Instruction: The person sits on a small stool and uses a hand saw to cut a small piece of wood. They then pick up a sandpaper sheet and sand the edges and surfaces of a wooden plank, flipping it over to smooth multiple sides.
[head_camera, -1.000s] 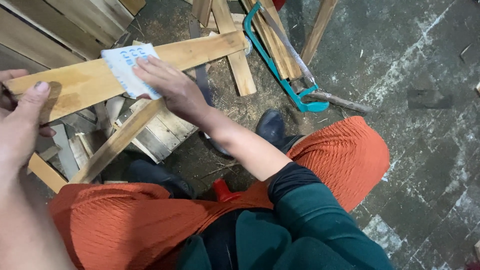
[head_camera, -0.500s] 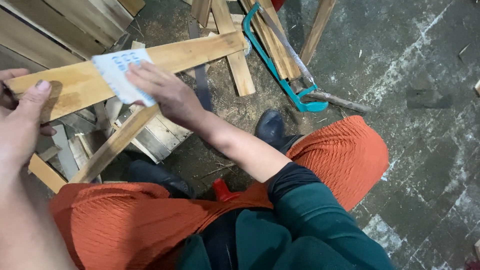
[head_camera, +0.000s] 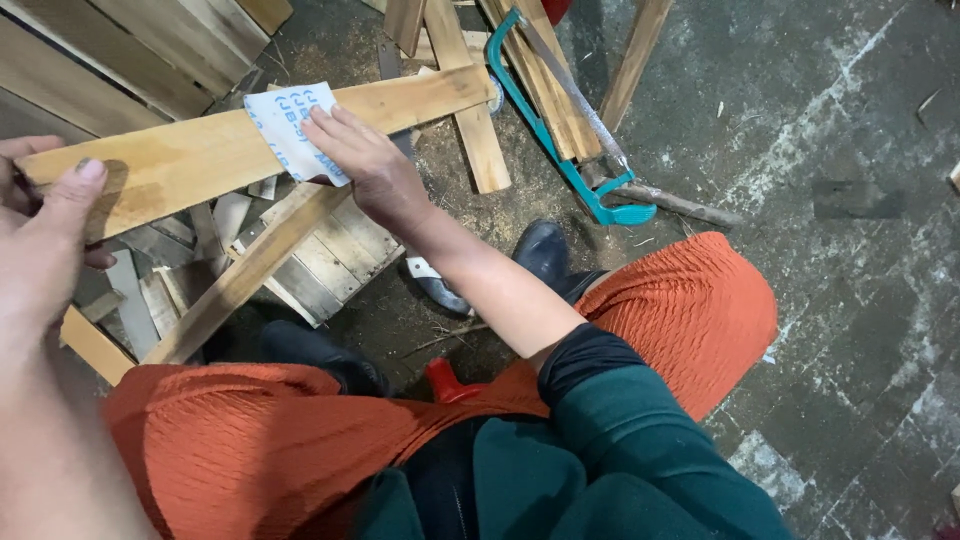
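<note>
A long pale wooden plank (head_camera: 200, 155) runs across the upper left, held above the floor. My left hand (head_camera: 45, 235) grips its near end, thumb on top. My right hand (head_camera: 365, 170) presses a white sheet of sandpaper (head_camera: 290, 125) with blue print against the plank's middle, fingers spread over the sheet. My orange-clad knees (head_camera: 680, 310) sit below the plank, with a black shoe (head_camera: 545, 250) between them on the floor.
A teal-framed hacksaw (head_camera: 560, 140) lies on the floor among loose wooden slats (head_camera: 470, 110) at top centre. More scrap boards and a small slatted pallet piece (head_camera: 320, 260) lie under the plank. Stacked planks (head_camera: 120, 40) fill the top left. Grey sawdust-strewn floor (head_camera: 820, 130) spreads right.
My right hand slid the sandpaper along the plank, first toward the left end, then back toward the middle. The left hand kept its grip.
</note>
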